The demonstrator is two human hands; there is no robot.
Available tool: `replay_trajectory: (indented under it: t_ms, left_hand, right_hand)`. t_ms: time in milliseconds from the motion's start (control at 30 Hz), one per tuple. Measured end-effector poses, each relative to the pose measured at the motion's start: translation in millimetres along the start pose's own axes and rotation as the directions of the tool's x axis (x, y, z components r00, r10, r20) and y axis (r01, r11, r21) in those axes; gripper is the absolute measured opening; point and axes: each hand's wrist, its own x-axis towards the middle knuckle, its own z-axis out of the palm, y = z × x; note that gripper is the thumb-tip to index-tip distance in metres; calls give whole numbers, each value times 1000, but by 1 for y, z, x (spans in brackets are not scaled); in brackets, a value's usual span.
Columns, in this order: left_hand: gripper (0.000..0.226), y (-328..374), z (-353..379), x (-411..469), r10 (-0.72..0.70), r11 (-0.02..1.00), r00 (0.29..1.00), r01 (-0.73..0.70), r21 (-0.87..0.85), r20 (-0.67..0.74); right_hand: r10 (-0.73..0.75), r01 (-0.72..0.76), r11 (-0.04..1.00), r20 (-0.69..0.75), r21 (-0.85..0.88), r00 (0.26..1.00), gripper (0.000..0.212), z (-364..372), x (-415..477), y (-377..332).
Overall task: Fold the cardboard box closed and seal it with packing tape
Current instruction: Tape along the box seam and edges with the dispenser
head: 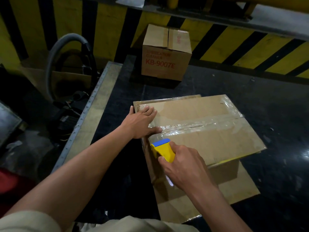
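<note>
Box [209, 141] flaps lie closed, tape [200, 125] along the seam; flat left hand [142, 123] presses its left end, right hand [182, 163] grips the dispenser [163, 150], probably cutting off.

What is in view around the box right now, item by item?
cardboard box: one, brown, middle of the table, flaps folded shut
packing tape: one clear strip, along the box's centre seam
tape dispenser: one, yellow with a blue tip, at the box's near left edge
second box: one, brown with red print, far side of the table, closed
cardboard sheet: one, brown, flat under the cardboard box
table: one, black top
hose: one, grey, looped left of the table
striped barrier: yellow and black, behind the table
left hand: presses flat on the box's left end
right hand: grips the tape dispenser
</note>
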Motion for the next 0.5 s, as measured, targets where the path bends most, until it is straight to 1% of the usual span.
replay_trajectory:
  t_ms: [167, 233, 300, 367, 433, 500]
  left_hand:
    - [98, 3, 3, -2, -12, 1000, 1000, 12, -9, 9]
    - [95, 9, 6, -9, -12, 1000, 998, 12, 8, -63]
    - [88, 18, 13, -21, 16, 1000, 991, -13, 21, -134]
    - [84, 24, 22, -31, 36, 999, 994, -38, -23, -105]
    - [86, 22, 28, -36, 31, 996, 998, -35, -83, -49]
    - [92, 17, 26, -34, 33, 994, 999, -35, -103, -26]
  right_hand:
    - [21, -21, 999, -1, -34, 1000, 41, 10, -7, 0]
    - [38, -39, 998, -24, -48, 999, 43, 12, -6, 1]
    - [31, -34, 998, -42, -54, 999, 44, 14, -4, 3]
    - [22, -25, 998, -47, -62, 999, 43, 16, -3, 3]
    - [24, -26, 998, -41, -64, 999, 41, 15, -3, 2]
    - [16, -18, 999, -33, -49, 999, 41, 14, -3, 3]
